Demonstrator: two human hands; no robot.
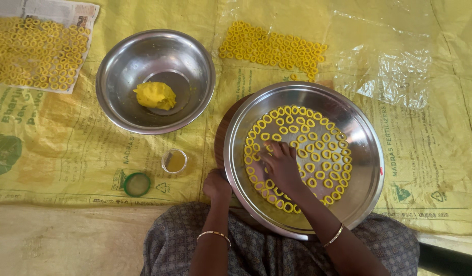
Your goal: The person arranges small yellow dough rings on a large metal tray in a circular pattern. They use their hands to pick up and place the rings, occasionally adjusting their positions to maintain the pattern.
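A large steel plate (366,168) sits in front of me, its inside covered with several small yellow dough rings (317,140). My right hand (282,163) lies flat inside the plate on the left part of the rings, fingers spread and touching them. My left hand (217,185) grips the plate's left rim from outside. Both wrists wear thin bangles.
A steel bowl (118,97) with a lump of yellow dough (155,95) stands at upper left. A small jar of oil (174,161) and its green lid (137,184) lie beside the plate. More rings dry on newspaper (34,51) and on clear plastic (274,48). Yellow sacking covers the floor.
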